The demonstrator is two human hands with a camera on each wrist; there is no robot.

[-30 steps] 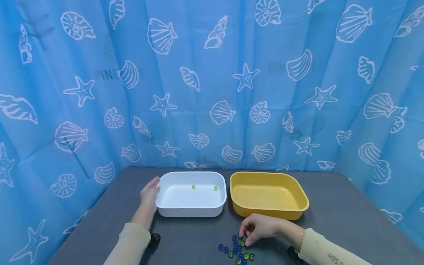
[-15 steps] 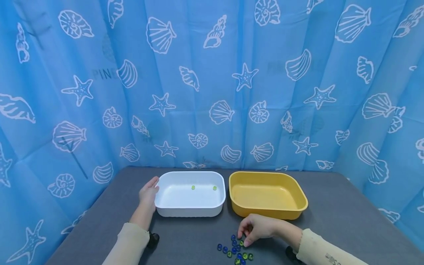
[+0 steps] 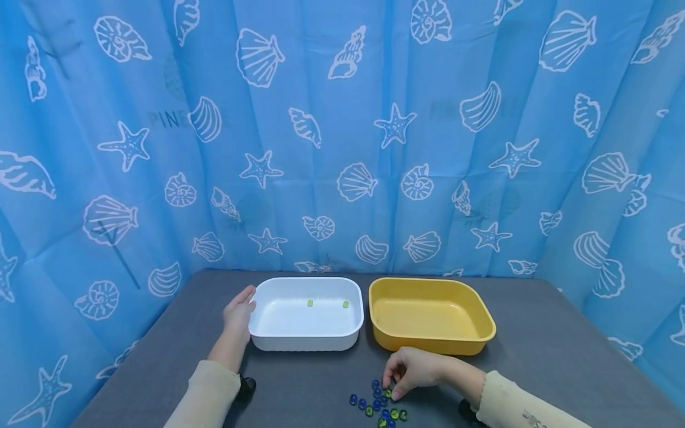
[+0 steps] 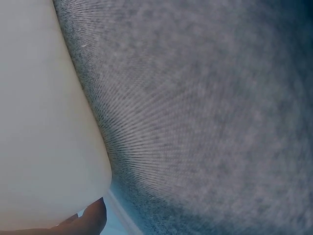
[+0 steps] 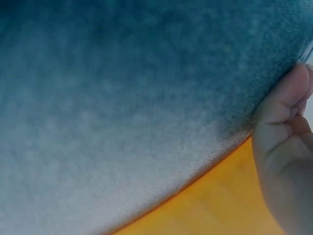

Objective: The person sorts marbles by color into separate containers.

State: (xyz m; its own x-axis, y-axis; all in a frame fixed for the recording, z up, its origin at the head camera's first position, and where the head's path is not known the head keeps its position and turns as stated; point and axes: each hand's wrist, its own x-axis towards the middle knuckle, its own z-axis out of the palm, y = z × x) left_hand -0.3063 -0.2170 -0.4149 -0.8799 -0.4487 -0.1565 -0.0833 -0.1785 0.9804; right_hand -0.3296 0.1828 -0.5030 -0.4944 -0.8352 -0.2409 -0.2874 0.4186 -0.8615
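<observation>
A white tray point(image 3: 306, 342) holds two green beads point(image 3: 310, 303). Beside it on the right stands a yellow tray point(image 3: 428, 342) with nothing showing inside. My left hand point(image 3: 239, 310) rests with straight fingers against the white tray's left wall; a fingertip point(image 4: 93, 218) shows by that wall point(image 4: 44, 122) in the left wrist view. Near the table's front edge lies a cluster of blue and green glass beads point(image 3: 377, 407). My right hand point(image 3: 392, 389) is curled over the cluster's top, its fingertips pinching at a bead there. Its fingers point(image 5: 283, 127) hang in front of the yellow tray point(image 5: 210, 210).
The grey table point(image 3: 535, 339) is walled by a blue curtain with shell and starfish prints point(image 3: 342, 137) at the back and on both sides. Black wrist-camera mounts point(image 3: 246, 389) sit under each forearm.
My right hand's fingertips have edged slightly left and down into the bead cluster. The left hand and both trays have stayed put.
</observation>
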